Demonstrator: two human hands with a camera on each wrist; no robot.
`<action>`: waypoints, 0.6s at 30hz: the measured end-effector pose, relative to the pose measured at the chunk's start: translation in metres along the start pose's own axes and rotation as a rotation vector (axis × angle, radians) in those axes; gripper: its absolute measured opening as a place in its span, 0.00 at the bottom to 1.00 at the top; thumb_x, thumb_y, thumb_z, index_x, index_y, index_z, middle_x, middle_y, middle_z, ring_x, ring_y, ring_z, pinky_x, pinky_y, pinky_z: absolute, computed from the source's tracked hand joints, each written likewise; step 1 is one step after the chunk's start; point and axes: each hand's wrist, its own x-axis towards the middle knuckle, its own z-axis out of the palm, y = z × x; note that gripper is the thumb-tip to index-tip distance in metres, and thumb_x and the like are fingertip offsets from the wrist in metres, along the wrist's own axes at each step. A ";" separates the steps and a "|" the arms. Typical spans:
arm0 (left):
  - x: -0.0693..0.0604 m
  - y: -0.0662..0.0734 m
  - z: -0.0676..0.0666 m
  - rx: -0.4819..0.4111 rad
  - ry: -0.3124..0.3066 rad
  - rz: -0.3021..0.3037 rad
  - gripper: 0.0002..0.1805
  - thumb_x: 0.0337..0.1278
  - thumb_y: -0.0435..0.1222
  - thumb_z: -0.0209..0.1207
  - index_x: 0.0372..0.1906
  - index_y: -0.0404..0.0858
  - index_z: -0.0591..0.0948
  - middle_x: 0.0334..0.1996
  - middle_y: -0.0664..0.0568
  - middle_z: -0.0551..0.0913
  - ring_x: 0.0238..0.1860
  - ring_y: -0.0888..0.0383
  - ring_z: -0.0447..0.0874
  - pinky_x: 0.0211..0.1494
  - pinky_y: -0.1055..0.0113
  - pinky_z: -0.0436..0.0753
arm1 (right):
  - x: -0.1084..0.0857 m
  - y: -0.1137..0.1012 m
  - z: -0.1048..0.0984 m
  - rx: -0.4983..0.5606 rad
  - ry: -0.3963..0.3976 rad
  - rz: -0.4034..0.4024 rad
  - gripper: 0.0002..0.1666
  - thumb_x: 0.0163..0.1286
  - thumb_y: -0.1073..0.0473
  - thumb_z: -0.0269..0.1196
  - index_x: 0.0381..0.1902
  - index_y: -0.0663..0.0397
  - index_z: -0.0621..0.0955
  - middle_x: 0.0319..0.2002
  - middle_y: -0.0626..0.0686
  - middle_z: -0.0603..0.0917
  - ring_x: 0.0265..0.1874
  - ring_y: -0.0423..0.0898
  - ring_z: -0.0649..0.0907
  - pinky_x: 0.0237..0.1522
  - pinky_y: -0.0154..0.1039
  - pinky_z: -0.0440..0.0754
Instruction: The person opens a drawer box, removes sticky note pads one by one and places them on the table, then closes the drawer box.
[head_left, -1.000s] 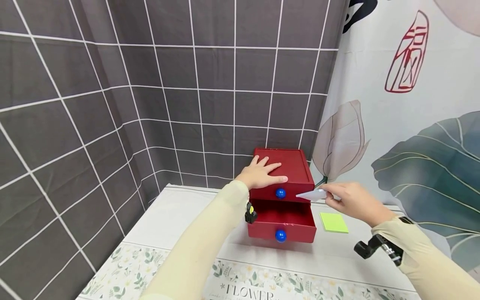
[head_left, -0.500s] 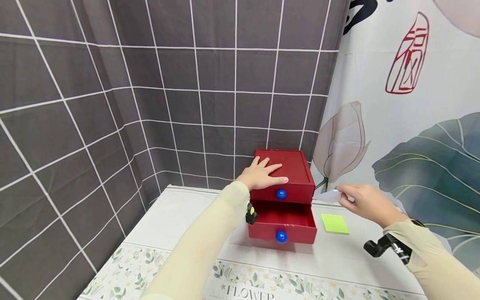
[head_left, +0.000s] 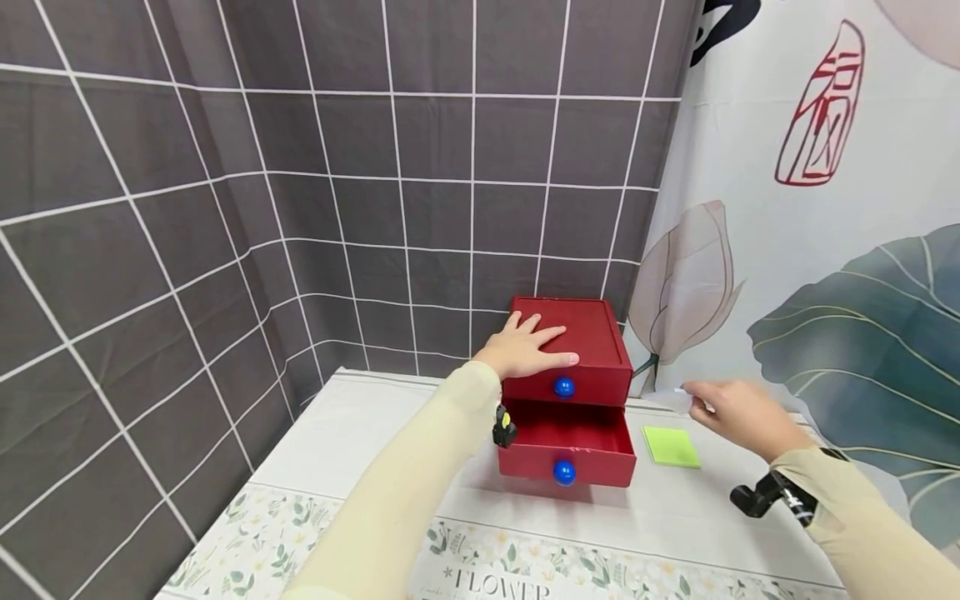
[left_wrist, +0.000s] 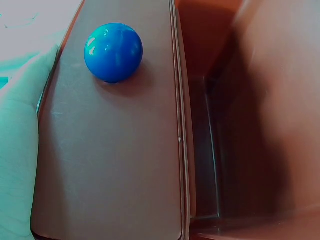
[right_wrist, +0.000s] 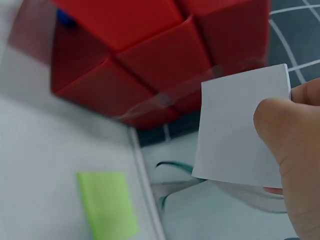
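My left hand (head_left: 528, 348) rests with spread fingers on top of a red two-drawer cabinet (head_left: 592, 333). Its upper drawer is closed, with a round blue knob (left_wrist: 114, 52). The lower drawer (head_left: 525, 461) is pulled out, and its visible inside holds nothing. Right of the cabinet, my right hand (head_left: 742, 412) pinches a white square of note paper (right_wrist: 240, 130) between thumb and fingers, held above the table. In the head view the paper (head_left: 670, 400) looks thin and pale against the curtain. Part of the right fingers is hidden behind it.
A lime-green sticky note pad (head_left: 671, 447) lies on the table right of the open drawer. The white table cloth (head_left: 390, 425) has a floral border in front. A dark grid-patterned curtain (head_left: 420, 208) and a printed white curtain (head_left: 742, 125) hang behind.
The right hand has drawn the white paper rightward, from in front of the cabinet to beside it, and sits slightly lower. My left hand stays on the cabinet top.
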 end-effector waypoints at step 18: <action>-0.001 0.000 0.000 -0.018 0.005 -0.001 0.44 0.57 0.73 0.46 0.79 0.66 0.58 0.82 0.52 0.49 0.81 0.44 0.36 0.71 0.40 0.67 | -0.032 -0.011 0.044 -0.114 -0.339 0.121 0.16 0.57 0.69 0.71 0.45 0.59 0.82 0.17 0.42 0.76 0.15 0.39 0.73 0.24 0.44 0.83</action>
